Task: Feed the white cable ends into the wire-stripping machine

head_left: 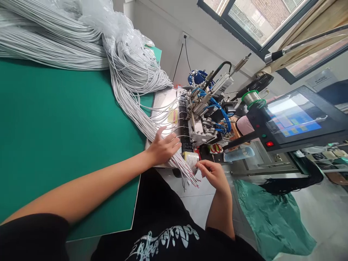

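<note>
A thick bundle of thin white cables point(130, 112) runs down the right side of the table, its stripped ends point(194, 179) showing reddish wires past the edge. My left hand point(163, 148) lies across the bundle near those ends, fingers stretched out and apart. Just right of the ends, my right hand point(210, 172) is closed in a pinch beside a small white and yellow container point(191, 159). Whatever its fingertips hold is too small to make out. Several single cables curve from the bundle into a black slotted rail point(185, 123) on the machine.
A machine point(205, 112) with blue air tubes stands beyond the rail. To its right are a wire spool point(252, 99) and a tilted touchscreen point(295, 116). The green tabletop point(67, 119) extends left; more cables with clear plastic point(95, 18) lie at its back. Green sheeting point(272, 217) covers part of the floor.
</note>
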The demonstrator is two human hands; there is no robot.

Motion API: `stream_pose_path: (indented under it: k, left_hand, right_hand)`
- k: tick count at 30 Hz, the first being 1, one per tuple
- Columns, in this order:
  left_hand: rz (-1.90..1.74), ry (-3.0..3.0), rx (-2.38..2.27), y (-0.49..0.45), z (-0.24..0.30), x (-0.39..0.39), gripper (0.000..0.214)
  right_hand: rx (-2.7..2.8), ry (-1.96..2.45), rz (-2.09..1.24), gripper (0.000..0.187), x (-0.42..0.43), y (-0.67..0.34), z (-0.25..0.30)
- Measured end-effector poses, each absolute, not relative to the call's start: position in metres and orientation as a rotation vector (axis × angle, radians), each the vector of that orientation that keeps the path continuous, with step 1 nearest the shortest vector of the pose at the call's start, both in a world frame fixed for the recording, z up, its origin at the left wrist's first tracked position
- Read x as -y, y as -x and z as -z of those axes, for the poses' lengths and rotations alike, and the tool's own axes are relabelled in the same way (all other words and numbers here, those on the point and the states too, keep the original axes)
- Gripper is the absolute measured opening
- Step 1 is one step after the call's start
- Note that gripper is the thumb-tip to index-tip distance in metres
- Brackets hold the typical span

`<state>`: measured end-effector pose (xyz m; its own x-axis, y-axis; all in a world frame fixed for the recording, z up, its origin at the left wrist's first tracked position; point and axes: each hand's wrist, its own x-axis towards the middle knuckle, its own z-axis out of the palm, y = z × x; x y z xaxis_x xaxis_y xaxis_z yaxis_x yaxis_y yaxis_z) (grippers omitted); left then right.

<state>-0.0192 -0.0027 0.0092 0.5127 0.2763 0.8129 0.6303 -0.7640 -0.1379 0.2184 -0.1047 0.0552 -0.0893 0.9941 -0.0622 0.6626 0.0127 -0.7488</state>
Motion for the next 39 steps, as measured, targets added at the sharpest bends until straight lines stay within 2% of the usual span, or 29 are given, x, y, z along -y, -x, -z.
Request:
stream_pose_path:
  k: [5, 10, 29, 39]
  left_hand:
    - [1.165, 2.373, 0.74, 0.021, -0.009, 0.003, 0.021]
    - [1.171, 2.407, 0.713, 0.021, -0.008, 0.002, 0.021]
    - [1.209, 2.383, 0.798, 0.02, -0.011, 0.004, 0.018]
    - [1.189, 2.419, 0.63, 0.023, -0.01, 0.003, 0.022]
  right_hand:
    - [1.956, 1.63, -1.118, 0.031, 0.112, -0.209, -0.061]
    - [1.903, 1.613, -1.127, 0.031, 0.107, -0.209, -0.056]
    - [1.314, 1.531, -0.568, 0.029, 0.059, -0.212, -0.028]
    - [1.198, 1.465, -0.739, 0.03, 0.055, -0.2, -0.028]
